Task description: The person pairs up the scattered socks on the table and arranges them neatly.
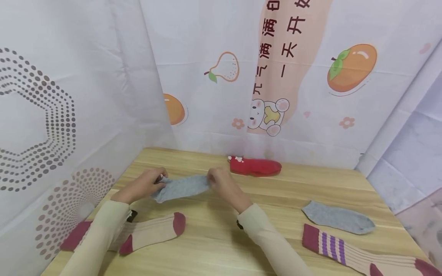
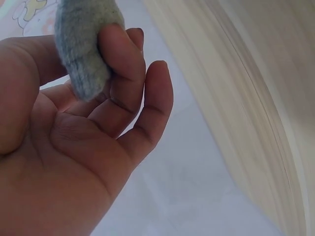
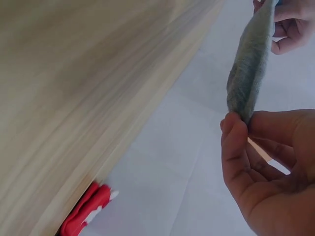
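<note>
The person's left hand (image 1: 150, 184) and right hand (image 1: 221, 183) each pinched one end of a grey sock (image 1: 188, 187), which hung between them over the table (image 1: 210, 241), nearer its far side than the similar grey sock (image 1: 340, 218) lying flat at the right. The step in hand seemed to be straightening the fabric; the next move probably called for keeping both pinches firm and the sock level, without twisting it.

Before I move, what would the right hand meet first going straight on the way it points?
Past the grey sock it pinches, the right hand would probably meet the curtain first; the red sock lies right of that line. Depth is hard to judge.
</note>
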The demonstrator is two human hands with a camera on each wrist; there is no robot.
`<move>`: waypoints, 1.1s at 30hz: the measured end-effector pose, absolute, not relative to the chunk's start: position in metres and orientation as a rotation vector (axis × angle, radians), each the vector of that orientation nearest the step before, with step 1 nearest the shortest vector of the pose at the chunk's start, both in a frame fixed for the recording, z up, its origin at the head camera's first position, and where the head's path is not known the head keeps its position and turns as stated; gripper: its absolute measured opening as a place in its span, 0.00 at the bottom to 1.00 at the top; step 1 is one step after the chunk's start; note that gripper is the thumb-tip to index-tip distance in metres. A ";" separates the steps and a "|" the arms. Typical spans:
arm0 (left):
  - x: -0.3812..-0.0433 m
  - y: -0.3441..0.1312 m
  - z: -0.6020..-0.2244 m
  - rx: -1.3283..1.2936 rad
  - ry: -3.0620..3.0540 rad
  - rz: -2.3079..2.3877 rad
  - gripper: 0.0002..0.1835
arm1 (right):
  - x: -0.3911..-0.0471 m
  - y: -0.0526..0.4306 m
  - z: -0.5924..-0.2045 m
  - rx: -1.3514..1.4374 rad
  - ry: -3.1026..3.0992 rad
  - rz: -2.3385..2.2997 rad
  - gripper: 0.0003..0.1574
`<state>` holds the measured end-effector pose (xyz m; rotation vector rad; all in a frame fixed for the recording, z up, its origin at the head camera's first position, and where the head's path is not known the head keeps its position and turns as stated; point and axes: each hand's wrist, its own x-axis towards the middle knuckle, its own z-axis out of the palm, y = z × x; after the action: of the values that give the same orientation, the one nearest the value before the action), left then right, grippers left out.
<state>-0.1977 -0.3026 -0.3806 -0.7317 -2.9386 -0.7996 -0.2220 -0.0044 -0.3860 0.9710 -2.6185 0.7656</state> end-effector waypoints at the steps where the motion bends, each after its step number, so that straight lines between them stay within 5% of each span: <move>1: -0.197 -0.301 -0.380 -0.738 -2.936 -0.802 0.09 | -0.221 -0.002 -0.386 0.980 -2.622 0.750 0.10; 33: -0.184 -0.267 -0.374 -1.012 -2.841 -0.997 0.06 | -0.172 0.060 -0.380 1.035 -2.597 0.659 0.06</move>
<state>-0.1839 -0.2673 -0.3740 -1.0118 -2.8413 -0.9972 -0.1719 0.0601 -0.3805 1.0347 -2.5974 0.6585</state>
